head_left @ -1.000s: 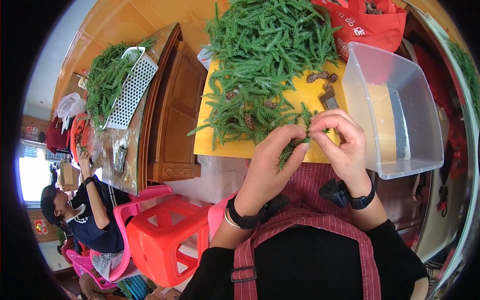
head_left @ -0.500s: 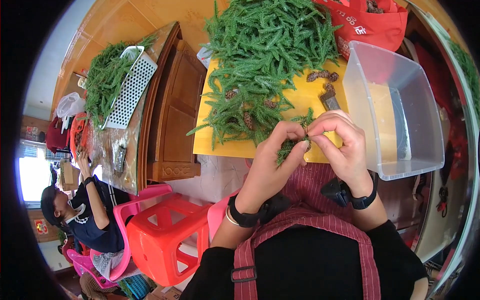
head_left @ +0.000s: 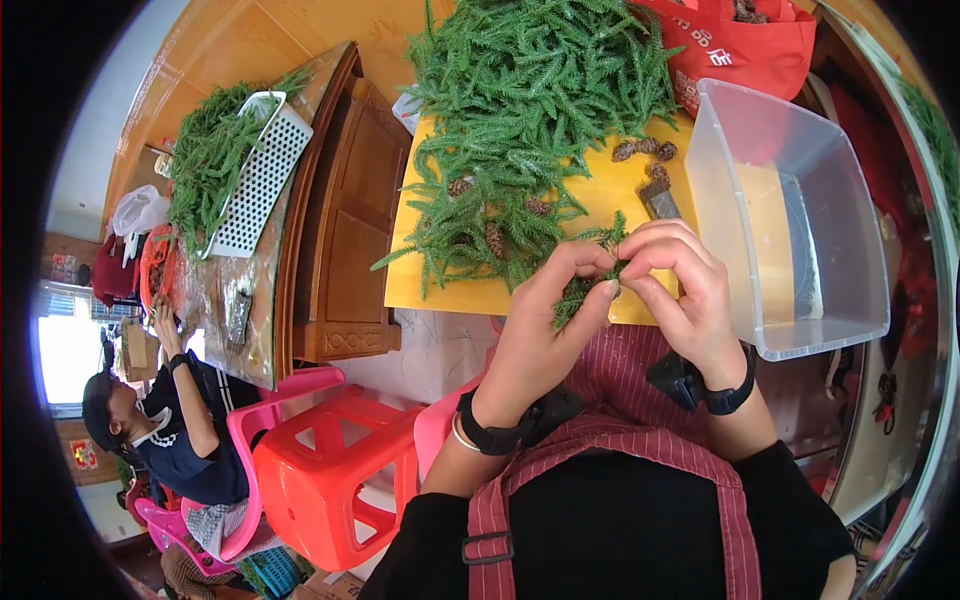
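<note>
Bench [head_left: 604,195] in yellow, crowded at its far and left parts by a heap of green sprigs [head_left: 545,80]; a few tips out past the left edge, perhaps liable to be swept off by a careless reach. At the right side, clear plastic box [head_left: 850,230], near end apparently jutting beyond the bench; possibly prone to tipping if nudged, though with base support impossible to judge. Behind the box, red bag [head_left: 745,65] with brown contents at its mouth; a spill conceivable if shoved.

Left hand [head_left: 545,310] pinched, thumb against forefinger, around a small green sprig [head_left: 572,303], over the bench's near edge. Right hand [head_left: 675,285] pinched at the same sprig, fingertips meeting the left's; anything finer between them, stem or wire, too small to tell. Chief danger, by judgement: a slip from too light a grip, with a fall past the edge, or a snapped stem from too hard a pull. Just beyond the right hand, dark block [head_left: 660,203] and brown cones [head_left: 648,147]; likely to scatter if brushed by the knuckles.

Writing: white characters across the red bag's front, tilted and partly lost in folds. On the far-left wall, red-and-yellow poster [head_left: 83,455], marks too small to read. On the black wristbands [head_left: 490,432], nothing legible.
</note>
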Available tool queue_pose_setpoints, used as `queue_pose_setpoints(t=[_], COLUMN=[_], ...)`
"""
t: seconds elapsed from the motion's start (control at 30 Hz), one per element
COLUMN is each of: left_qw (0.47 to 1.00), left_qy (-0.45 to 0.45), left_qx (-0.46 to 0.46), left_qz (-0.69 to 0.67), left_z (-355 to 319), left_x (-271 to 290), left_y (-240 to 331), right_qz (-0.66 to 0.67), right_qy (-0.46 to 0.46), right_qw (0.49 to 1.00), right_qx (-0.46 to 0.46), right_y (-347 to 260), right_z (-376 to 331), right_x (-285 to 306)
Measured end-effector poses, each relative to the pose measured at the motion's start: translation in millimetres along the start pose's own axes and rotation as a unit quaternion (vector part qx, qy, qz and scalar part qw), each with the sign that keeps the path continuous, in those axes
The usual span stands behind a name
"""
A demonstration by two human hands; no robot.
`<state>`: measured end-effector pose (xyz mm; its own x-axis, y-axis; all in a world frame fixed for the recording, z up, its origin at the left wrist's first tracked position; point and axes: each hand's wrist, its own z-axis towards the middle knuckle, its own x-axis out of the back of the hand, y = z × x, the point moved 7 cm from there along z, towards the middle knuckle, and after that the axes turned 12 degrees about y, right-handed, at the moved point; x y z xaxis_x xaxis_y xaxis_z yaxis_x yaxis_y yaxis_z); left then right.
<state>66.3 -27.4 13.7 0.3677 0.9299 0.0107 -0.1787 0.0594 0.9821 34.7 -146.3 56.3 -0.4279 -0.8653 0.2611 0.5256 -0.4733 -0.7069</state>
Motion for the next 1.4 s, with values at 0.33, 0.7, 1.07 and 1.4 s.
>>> queue_pose_setpoints(t=[0.33,0.7,1.07,1.4], left_qw=[0.997,0.997,0.993,0.992], left_qy=[0.02,0.008,0.065,0.055], left_qx=[0.053,0.055,0.037,0.053], left_qz=[-0.052,-0.051,-0.091,-0.101], left_z=[-2.6,-6.7,-14.9,-15.8], left_x=[0.0,3.7,4.3,3.1], left_y=[-3.9,-7.7,1.7,3.5], right_qz=[0.017,0.051,0.069,0.094], right_qy=[-0.033,-0.037,-0.036,-0.035], right_qw=[0.999,0.998,0.997,0.995], right_qx=[0.019,0.019,0.013,-0.018], right_y=[4.5,5.9,1.9,2.6], right_z=[-3.8,-13.5,-13.8,-19.8], right_x=[-3.4,-5.2,-6.7,-3.9])
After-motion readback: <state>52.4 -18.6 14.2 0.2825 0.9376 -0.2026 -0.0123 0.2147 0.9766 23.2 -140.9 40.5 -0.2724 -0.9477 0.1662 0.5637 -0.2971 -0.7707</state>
